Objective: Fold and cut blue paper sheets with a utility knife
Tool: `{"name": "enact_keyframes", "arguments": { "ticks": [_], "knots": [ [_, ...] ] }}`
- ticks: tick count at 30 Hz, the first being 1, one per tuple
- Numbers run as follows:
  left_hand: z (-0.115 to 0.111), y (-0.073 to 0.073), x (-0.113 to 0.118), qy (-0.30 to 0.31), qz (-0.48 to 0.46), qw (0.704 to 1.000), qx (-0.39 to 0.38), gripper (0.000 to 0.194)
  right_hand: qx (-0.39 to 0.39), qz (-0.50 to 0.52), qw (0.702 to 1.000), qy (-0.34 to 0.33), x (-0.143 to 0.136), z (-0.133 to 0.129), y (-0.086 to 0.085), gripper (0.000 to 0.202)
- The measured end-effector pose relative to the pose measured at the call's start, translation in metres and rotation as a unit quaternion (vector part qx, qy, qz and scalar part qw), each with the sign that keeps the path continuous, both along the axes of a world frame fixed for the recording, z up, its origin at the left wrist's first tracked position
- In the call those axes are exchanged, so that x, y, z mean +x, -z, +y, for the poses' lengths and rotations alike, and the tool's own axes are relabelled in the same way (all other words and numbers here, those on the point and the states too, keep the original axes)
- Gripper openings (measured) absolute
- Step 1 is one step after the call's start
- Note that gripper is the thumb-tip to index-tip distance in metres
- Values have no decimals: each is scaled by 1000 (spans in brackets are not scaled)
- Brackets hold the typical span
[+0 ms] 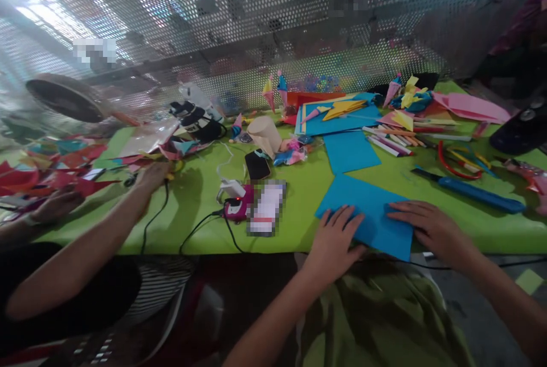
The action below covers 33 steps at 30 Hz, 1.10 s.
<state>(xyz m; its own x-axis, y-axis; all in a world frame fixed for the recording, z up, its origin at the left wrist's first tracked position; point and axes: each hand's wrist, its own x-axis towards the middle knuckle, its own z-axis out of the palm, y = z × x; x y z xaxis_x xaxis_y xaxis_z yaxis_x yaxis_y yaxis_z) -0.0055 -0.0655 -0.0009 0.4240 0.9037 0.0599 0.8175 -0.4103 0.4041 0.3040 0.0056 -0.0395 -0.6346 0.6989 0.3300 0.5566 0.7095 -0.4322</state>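
- One plain blue paper sheet [376, 216] is found on the green table cover [299, 202], at the near edge, directly before the person; its nearest corner is carried slightly past that edge.
- Its surface is seen as an even, saturated blue; its edges are straight, and it is set askew. Whether it is single or folded cannot be told.
- Its upper left corner is brought up to a second blue sheet [352, 153]; whether the two overlap cannot be told.
- The left hand [339, 233] is laid on the left part of the sheet, palm down, fingers slightly spread, thumb held away from them.
- The right hand [421, 221] is laid across the right edge, fingers stretched out and narrowly spaced.
- A blue snap-off cutter [481, 191] is placed to the right; any marking on its handle is too small to be read.
- A phone [267, 207] is laid to the left; its screen is obscured by blocks, so its writing cannot be read.
- Beside the phone, a magenta power socket [244, 207] is noted, fitted with a white plug [233, 187] and marked by a small red light.
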Motion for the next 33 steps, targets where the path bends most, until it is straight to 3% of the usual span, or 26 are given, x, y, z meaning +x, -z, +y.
{"name": "enact_keyframes", "arguments": {
  "ticks": [4,10,14,17,24,33],
  "knots": [
    [-3,6,3,-28,-39,999,25,57,-34,41,997,58,6,3,-7,38],
    [7,0,13,-105,-54,992,51,7,-67,68,988,119,8,6,-12,30],
    [17,-1,17,-169,-49,983,52,20,-80,78,983,149,4,9,-13,31],
    [23,2,18,-196,-34,978,61,19,-95,80,977,171,0,9,-15,35],
    [26,5,19,-190,2,977,100,21,-76,62,976,194,-2,6,-12,42],
    [24,-1,19,-204,-29,977,59,26,4,14,990,140,0,0,-10,40]
  ]
}}
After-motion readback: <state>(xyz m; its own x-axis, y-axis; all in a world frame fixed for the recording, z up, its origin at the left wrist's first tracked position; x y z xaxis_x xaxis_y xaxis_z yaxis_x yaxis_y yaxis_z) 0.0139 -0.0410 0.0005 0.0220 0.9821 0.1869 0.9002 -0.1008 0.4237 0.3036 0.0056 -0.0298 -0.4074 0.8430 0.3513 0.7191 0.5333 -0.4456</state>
